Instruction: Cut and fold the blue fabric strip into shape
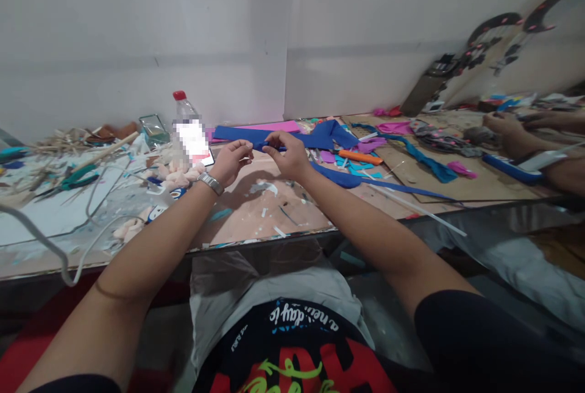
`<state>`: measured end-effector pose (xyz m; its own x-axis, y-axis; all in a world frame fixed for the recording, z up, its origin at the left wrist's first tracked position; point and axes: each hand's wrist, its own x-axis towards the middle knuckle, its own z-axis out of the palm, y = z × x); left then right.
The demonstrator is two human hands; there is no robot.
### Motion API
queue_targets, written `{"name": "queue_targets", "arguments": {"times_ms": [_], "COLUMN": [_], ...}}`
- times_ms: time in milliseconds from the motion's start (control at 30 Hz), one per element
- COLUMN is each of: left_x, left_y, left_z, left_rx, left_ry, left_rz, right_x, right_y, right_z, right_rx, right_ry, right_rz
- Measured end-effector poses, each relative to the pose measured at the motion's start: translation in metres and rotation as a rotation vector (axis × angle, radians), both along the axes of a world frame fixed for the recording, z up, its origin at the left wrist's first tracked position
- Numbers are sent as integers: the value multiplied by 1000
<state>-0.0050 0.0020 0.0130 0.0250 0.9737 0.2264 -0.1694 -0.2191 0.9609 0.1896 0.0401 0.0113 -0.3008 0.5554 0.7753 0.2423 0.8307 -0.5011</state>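
Observation:
My left hand (234, 160) and my right hand (287, 154) meet above the middle of the worktable (292, 207), fingertips pinched on a narrow blue strip (259, 146) of soft sheet material held between them. A watch sits on my left wrist. Just behind the hands lies a larger blue sheet (322, 134) on a pink one (269, 127). A long blue strip (365, 180) trails to the right under my right forearm.
A plastic bottle with a red cap (185, 128) stands left of my hands. Green pliers (75, 178), sticks and a white cable (55, 247) lie at left. An orange cutter (360, 157) and coloured scraps lie right. Another person's hands (507, 131) work at far right.

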Motion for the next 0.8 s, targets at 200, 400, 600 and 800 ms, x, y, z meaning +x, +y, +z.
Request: {"name": "queue_targets", "arguments": {"times_ms": [200, 400, 600, 800], "left_x": [0, -3, -1, 1], "left_y": [1, 6, 4, 2], "left_z": [-1, -4, -6, -10], "left_rx": [-9, -6, 124, 283], "left_ry": [-1, 11, 160, 303], "left_rz": [-5, 22, 27, 11], "right_x": [0, 1, 2, 2], "right_y": [0, -1, 0, 2], "right_z": [0, 2, 2, 1], "right_rx": [-7, 2, 9, 42], "right_ry": [36, 65, -6, -90], "right_rz": [-13, -30, -22, -26]}}
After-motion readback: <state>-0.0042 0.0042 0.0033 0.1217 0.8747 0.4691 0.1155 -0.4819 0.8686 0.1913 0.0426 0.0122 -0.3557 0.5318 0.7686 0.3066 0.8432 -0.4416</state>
